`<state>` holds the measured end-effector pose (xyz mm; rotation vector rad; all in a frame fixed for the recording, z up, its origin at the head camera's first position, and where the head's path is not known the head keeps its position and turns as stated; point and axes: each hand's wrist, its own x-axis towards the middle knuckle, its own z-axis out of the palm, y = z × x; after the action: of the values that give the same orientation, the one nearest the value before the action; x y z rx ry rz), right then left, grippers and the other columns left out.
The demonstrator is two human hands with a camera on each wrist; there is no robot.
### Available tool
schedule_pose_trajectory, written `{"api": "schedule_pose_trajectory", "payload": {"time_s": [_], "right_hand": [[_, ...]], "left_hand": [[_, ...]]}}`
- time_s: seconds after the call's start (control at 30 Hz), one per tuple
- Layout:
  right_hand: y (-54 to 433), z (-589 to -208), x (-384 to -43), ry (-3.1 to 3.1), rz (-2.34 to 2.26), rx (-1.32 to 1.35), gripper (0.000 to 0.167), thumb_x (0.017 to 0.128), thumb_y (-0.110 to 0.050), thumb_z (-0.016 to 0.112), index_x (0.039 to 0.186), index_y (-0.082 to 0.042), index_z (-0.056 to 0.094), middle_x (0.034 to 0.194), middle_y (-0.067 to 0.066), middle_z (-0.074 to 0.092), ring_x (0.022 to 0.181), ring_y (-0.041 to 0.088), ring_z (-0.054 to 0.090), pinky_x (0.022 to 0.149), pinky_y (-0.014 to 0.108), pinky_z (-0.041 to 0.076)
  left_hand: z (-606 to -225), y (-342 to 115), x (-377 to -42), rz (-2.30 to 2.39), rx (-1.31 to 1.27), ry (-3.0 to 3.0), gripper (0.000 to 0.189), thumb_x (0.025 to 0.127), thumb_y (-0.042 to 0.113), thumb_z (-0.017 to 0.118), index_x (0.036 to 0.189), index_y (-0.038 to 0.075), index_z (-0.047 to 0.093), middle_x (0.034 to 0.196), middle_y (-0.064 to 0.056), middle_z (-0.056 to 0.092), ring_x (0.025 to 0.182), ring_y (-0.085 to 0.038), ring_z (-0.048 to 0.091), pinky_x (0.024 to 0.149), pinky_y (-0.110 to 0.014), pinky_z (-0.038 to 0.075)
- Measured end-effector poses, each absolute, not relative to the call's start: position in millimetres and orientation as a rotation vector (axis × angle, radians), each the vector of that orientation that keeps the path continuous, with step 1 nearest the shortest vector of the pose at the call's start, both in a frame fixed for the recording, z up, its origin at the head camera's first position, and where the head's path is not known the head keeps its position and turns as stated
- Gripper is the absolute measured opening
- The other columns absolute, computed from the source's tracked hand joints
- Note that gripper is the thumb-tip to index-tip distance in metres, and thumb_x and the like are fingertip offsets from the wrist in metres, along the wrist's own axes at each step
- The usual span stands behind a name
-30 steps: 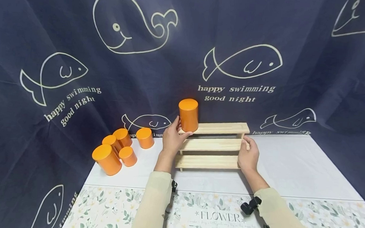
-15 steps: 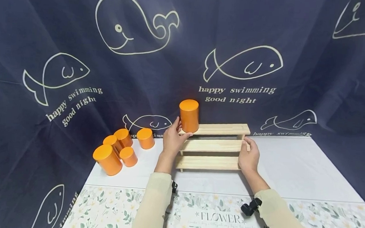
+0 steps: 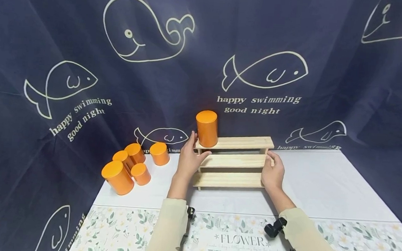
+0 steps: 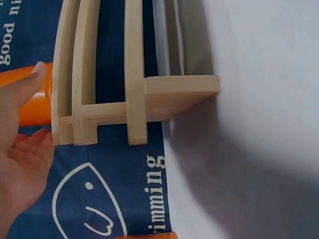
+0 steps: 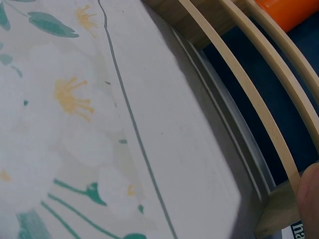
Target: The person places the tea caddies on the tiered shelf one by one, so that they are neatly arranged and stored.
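Orange and upright, a large canister [image 3: 206,129] stands at the left end of the top tier of a pale wooden rack [image 3: 233,161], between ten and eleven o'clock from the rack's middle. The rack stands on the white-covered bench [image 3: 321,186], just in front of a navy cloth [image 3: 204,75] printed with fish.

The left hand [image 3: 189,159] is at the canister's seven o'clock, its fingers relaxed and not closed round it; in the head view the thumb lies lower than the canister's base. Whether a fingertip touches the canister, I cannot tell. The right hand [image 3: 273,172] grasps the rack's right end, just past three o'clock, though most of its fingers are hidden.

The step in hand seems to be the close of setting this canister in place, with the right hand steadying the rack. The next move probably calls for drawing the left hand away towards eight o'clock without nudging the canister off its narrow board. Five other orange canisters [image 3: 127,161] stand well apart at the rack's nine o'clock; reaching one would likely suit the left hand, the nearer of the two.
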<state>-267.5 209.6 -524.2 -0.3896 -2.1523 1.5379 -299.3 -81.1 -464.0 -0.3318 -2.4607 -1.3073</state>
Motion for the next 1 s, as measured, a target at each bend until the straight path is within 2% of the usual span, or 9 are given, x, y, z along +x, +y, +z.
{"api": "schedule_pose_trajectory", "payload": {"time_s": [0.17, 0.37, 0.57, 0.77, 1.0], "right_hand": [[210.3, -526.3, -267.6, -2.167, 1.543, -0.41, 0.042, 0.114, -0.018, 0.038, 0.149, -0.001, 0.052, 0.157, 0.023, 0.052, 0.155, 0.041, 0.041, 0.13, 0.054, 0.029], [210.7, -525.9, -267.3, -2.212, 1.542, -0.405, 0.047, 0.115, -0.026, 0.03, 0.153, -0.004, 0.048, 0.156, 0.023, 0.052, 0.151, 0.042, 0.044, 0.127, 0.056, 0.033], [209.4, -524.1, -268.8, -2.208, 1.552, -0.387, 0.045, 0.115, -0.024, 0.031, 0.151, -0.003, 0.049, 0.155, 0.023, 0.052, 0.151, 0.042, 0.044, 0.128, 0.057, 0.032], [210.7, -522.7, -270.0, -2.149, 1.544, -0.391, 0.041, 0.113, -0.015, 0.038, 0.147, 0.0, 0.055, 0.158, 0.024, 0.052, 0.155, 0.042, 0.04, 0.13, 0.054, 0.029], [211.3, -524.3, -271.2, -2.163, 1.563, -0.391, 0.042, 0.113, -0.017, 0.037, 0.149, -0.001, 0.052, 0.159, 0.022, 0.05, 0.156, 0.041, 0.038, 0.131, 0.053, 0.027]], "left_hand": [[-468.7, -86.4, -281.5, -1.253, -0.22, -2.524, 0.108, 0.085, 0.032, 0.09, 0.167, 0.005, 0.026, 0.164, -0.012, 0.049, 0.149, -0.035, 0.051, 0.12, -0.053, 0.045], [-462.9, -96.2, -271.6, -1.2, -0.174, -2.463, 0.107, 0.085, 0.034, 0.09, 0.166, 0.004, 0.028, 0.162, -0.012, 0.052, 0.149, -0.036, 0.05, 0.124, -0.053, 0.04], [-445.9, -112.2, -264.5, -1.216, -0.13, -2.403, 0.102, 0.087, 0.032, 0.089, 0.165, 0.004, 0.031, 0.161, -0.012, 0.053, 0.151, -0.035, 0.049, 0.128, -0.054, 0.034], [-434.4, -133.2, -258.7, -1.237, -0.066, -2.409, 0.092, 0.091, 0.037, 0.085, 0.164, 0.007, 0.037, 0.164, -0.012, 0.049, 0.156, -0.033, 0.043, 0.129, -0.051, 0.035], [-434.4, -161.1, -257.6, -1.233, 0.025, -2.378, 0.073, 0.095, 0.031, 0.081, 0.157, 0.008, 0.05, 0.161, -0.018, 0.05, 0.148, -0.038, 0.05, 0.128, -0.054, 0.035]]}}
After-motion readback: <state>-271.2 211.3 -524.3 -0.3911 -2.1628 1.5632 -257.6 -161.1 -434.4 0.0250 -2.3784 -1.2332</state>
